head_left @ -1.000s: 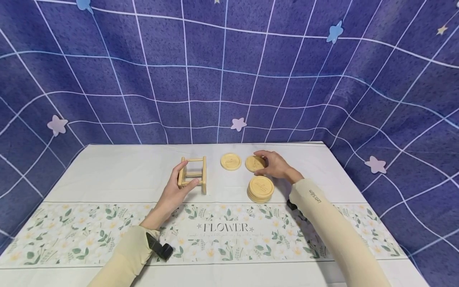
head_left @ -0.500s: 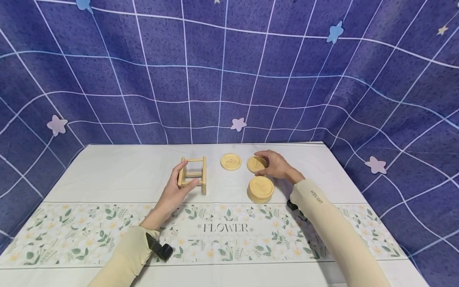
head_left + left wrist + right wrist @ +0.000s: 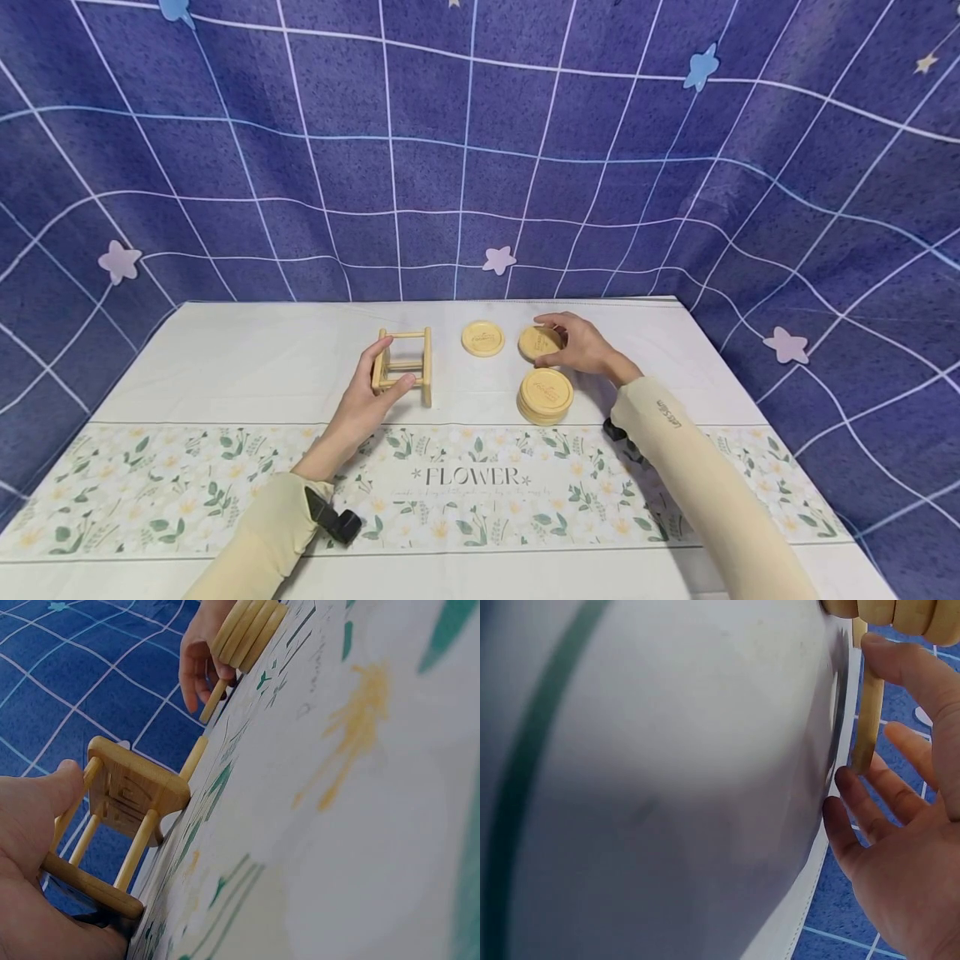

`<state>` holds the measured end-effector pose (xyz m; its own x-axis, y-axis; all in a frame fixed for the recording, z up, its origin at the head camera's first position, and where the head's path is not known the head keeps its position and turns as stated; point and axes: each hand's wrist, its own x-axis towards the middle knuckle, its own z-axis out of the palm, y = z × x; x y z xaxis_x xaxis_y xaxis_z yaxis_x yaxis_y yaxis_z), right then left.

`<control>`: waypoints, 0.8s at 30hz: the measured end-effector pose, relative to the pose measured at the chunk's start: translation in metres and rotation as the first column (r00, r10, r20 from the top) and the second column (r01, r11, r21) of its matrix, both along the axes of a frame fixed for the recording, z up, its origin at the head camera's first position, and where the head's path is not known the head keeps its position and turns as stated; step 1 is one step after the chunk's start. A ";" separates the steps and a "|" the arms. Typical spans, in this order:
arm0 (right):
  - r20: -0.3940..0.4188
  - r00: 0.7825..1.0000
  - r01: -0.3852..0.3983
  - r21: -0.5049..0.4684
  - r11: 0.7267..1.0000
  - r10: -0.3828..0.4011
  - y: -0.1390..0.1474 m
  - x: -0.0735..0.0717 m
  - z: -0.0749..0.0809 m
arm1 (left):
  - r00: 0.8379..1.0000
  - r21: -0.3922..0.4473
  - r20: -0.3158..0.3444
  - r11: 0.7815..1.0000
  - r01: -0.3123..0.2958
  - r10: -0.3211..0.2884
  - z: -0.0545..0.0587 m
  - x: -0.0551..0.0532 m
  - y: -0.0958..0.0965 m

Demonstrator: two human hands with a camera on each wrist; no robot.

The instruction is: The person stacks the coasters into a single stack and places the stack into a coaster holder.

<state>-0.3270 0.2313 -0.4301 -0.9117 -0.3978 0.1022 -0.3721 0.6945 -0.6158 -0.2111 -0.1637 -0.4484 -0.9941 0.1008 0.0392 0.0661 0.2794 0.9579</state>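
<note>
My left hand (image 3: pixel 362 410) grips a small wooden coaster rack (image 3: pixel 428 357), thumb on the near side and fingers at its left. Two end plates joined by round rods make up this rack (image 3: pixel 135 776), as the left wrist view shows. To the right, my right hand (image 3: pixel 587 347) holds a round wooden coaster (image 3: pixel 537 342) by its rim between thumb and fingers. Seen edge-on in the right wrist view, that coaster (image 3: pixel 868 712) is close over the cloth. A single coaster (image 3: pixel 482 338) lies flat between the hands, and a stack of coasters (image 3: pixel 546 390) stands just nearer me.
A white tablecloth (image 3: pixel 247 358) with a floral band and the word FLOWER covers the table. Behind and at both sides hangs a blue curtain (image 3: pixel 427 183) with a light grid and stars. A black wrist camera (image 3: pixel 345 525) sits on my left cuff.
My right hand has shifted slightly to the right, and the coaster in it has moved along. The left hand, the rack, the single coaster and the stack have stayed put.
</note>
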 end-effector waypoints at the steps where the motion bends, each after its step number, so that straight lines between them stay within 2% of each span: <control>1: -0.001 1.000 -0.001 -0.004 1.000 0.001 0.000 0.000 0.000 | 1.000 -0.001 0.000 1.000 0.001 -0.001 0.000 0.000 0.000; 13: -0.051 0.999 -0.020 -0.018 1.000 0.019 0.007 0.008 0.000 | 1.000 -0.003 0.011 1.000 0.004 -0.004 0.000 0.001 0.000; 19: -0.093 0.995 -0.032 -0.036 0.999 0.029 0.009 0.010 0.001 | 1.000 -0.003 -0.006 1.000 0.001 -0.001 0.000 0.000 -0.001; 24: -0.094 0.995 -0.040 -0.060 0.997 0.034 0.010 0.012 0.002 | 1.000 -0.004 -0.009 1.000 0.006 -0.006 0.000 0.000 -0.001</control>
<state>-0.3145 0.2417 -0.4280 -0.8819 -0.4216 0.2109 -0.4543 0.6407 -0.6190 -0.2113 -0.1649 -0.4485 -0.9931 0.1067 0.0480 0.0766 0.2831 0.9560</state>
